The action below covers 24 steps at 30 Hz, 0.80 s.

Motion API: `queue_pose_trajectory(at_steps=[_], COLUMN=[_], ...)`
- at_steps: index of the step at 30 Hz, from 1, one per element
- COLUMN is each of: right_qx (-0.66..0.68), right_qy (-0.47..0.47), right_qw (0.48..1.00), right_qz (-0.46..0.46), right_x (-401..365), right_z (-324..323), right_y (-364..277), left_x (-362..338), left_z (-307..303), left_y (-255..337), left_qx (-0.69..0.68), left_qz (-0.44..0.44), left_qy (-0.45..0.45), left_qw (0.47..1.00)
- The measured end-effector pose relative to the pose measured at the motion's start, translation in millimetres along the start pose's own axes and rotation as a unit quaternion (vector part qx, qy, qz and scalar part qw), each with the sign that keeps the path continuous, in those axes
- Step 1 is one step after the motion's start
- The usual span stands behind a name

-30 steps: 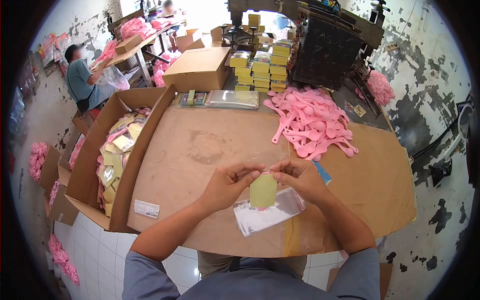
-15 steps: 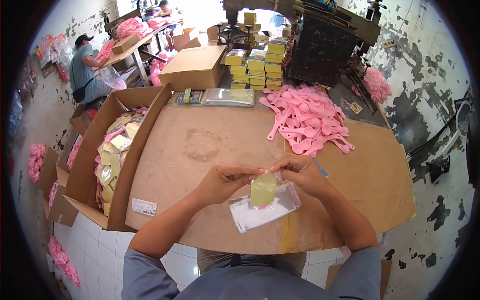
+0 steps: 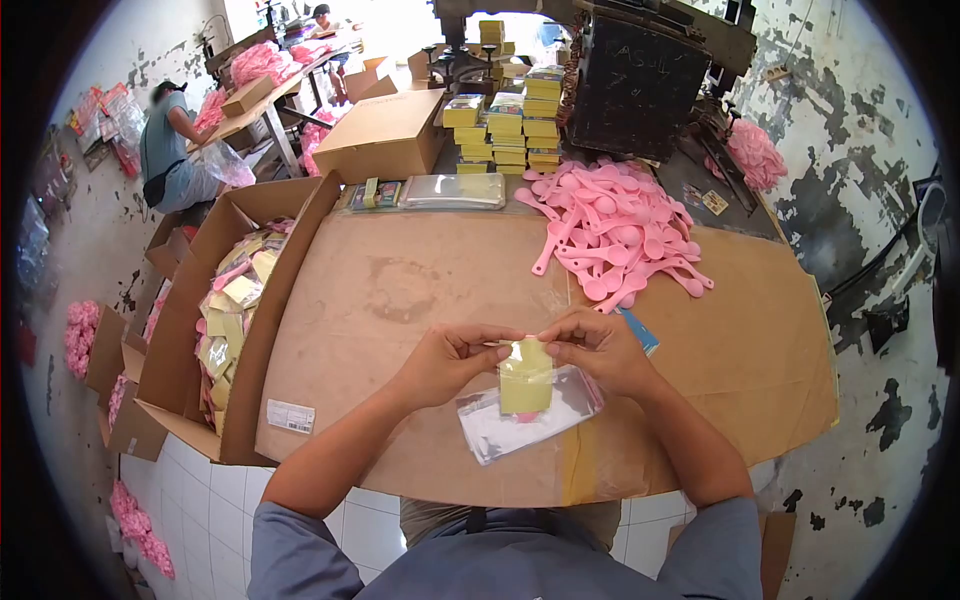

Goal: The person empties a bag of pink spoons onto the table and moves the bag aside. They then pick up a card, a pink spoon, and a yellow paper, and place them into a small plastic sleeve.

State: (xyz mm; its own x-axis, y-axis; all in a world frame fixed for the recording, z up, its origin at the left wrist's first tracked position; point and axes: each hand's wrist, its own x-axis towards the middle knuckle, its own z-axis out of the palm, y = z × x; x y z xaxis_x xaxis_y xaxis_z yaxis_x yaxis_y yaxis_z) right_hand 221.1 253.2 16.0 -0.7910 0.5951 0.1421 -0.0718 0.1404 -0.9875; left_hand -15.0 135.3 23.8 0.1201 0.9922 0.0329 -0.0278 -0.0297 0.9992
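Note:
A small clear packet with a yellow card [image 3: 526, 388] hangs upright between my two hands, a bit of pink showing at its bottom edge. My left hand [image 3: 455, 362] pinches its top left corner, and my right hand [image 3: 600, 350] pinches the top right. Beneath it, a stack of clear plastic bags [image 3: 500, 435] lies on the cardboard-covered table [image 3: 350, 330]. Just beyond my right hand are blue cards [image 3: 638, 332], partly hidden by it. A heap of pink spoons [image 3: 615, 235] lies behind them.
An open carton [image 3: 325, 215] of filled packets [image 3: 228, 325] stands at the left. Behind the table are a closed box [image 3: 385, 135], stacks of yellow-edged cards [image 3: 507, 125], bundled bags [image 3: 455, 191] and a dark metal box [image 3: 640, 85]. Another person [image 3: 170, 150] sits at the far left.
The packet hangs straighter and its top shows more clearly between my fingers. My right hand has shifted slightly, showing more of the blue cards. The camera view has moved a little.

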Motion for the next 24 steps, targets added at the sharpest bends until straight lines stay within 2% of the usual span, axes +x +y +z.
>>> queue_pose_trajectory(at_steps=[2, 5, 8, 10, 13, 16, 19, 20, 21, 22, 24], right_qx=[0.013, 0.010, -0.041, -0.026, 0.012, -0.009, -0.042, -0.051, -0.076, -0.101, -0.171], right_qy=[0.007, 0.011, -0.039, -0.052, -0.036, -0.005, 0.036, 0.055, 0.058, 0.062, 0.068], right_qw=[0.999, 1.000, 0.998, 0.998, 0.999, 1.000, 0.998, 0.996, 0.994, 0.992, 0.982], right_qz=[0.029, -0.016, 0.026, 0.022, 0.006, -0.016, -0.041, -0.049, -0.047, -0.046, -0.053], right_x=[-1.7, -2.8, -6.0, -4.2, -5.1, -7.0, -4.3, -4.9, -5.0, -4.6, -6.1], right_z=[1.8, 7.3, 10.4, 9.1, 10.3, 8.5, 5.9, 3.3, -2.4, -10.4, -26.0], right_y=[-1.9, -5.9, -18.1, -11.6, -4.5, -2.6, -6.0, -7.8, -8.8, -11.0, -17.5], left_x=[1.7, -0.5, -1.4, -1.9, -2.7, -4.8, -4.4, -4.1, -3.6, -3.4, -4.7], left_z=[0.5, 0.8, 0.3, -0.3, 21.7, 15.9, -7.7, -16.9, -28.7, -41.3, -66.1], left_y=[-1.0, -2.2, 0.0, 0.9, 14.0, 10.5, 9.0, 11.4, 13.2, 17.1, 35.0], left_qx=[-0.007, -0.010, -0.017, -0.020, -0.119, 0.076, 0.048, 0.030, -0.018, -0.066, -0.210], left_qz=[0.002, 0.015, 0.029, 0.021, 0.081, 0.054, -0.035, -0.026, 0.063, 0.152, 0.294], left_qy=[0.003, 0.013, 0.020, 0.020, 0.104, 0.097, 0.031, 0.100, 0.202, 0.297, 0.405], left_qw=[1.000, 1.000, 0.999, 0.999, 0.984, 0.991, 0.998, 0.994, 0.977, 0.941, 0.840])
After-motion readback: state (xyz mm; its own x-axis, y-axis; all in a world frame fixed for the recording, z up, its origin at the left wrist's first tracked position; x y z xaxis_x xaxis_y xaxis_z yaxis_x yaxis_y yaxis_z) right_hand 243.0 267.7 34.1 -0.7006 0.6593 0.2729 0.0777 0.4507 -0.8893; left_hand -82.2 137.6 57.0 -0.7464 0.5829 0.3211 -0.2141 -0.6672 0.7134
